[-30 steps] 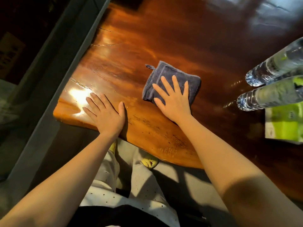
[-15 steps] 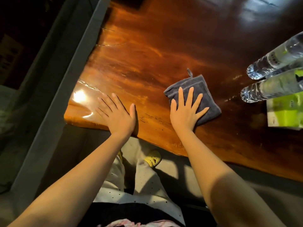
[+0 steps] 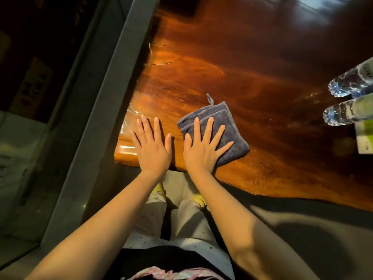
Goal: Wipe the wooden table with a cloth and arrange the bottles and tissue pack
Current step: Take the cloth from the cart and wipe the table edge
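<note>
1. Pressing down flat, the right hand [image 3: 203, 150] is lying spread on the folded grey cloth [image 3: 218, 128], fingers apart and not gripping, pinning it to the desk [image 3: 252, 73] near the front edge.
2. Bracing beside it, the left hand [image 3: 152, 150] is resting palm-down and splayed on bare wood at the desk's near left corner, holding nothing; the two hands are sitting just beside each other without touching.
3. Two clear plastic bottles [image 3: 347, 85] are standing at the right edge of view, well apart from the cloth, with the lower bottle [image 3: 343, 116] just beside a green and white tissue pack [image 3: 365, 138] that is partly cut off by the frame.
4. Both bottles are looking full of clear liquid, probably water; their caps are lying out of view, so whether they are sealed cannot be told.
5. The wiping is appearing to be under way near the front left of the desk, with the arranging of bottles and tissue pack not yet done.
6. A wide sweep to the right is risking a knock against the bottles, toppling them onto the glossy wood or against the tissue pack.
7. Since only palm pressure is holding the cloth, it could be bunching or slipping off the near edge if the stroke is running too close to it.
</note>
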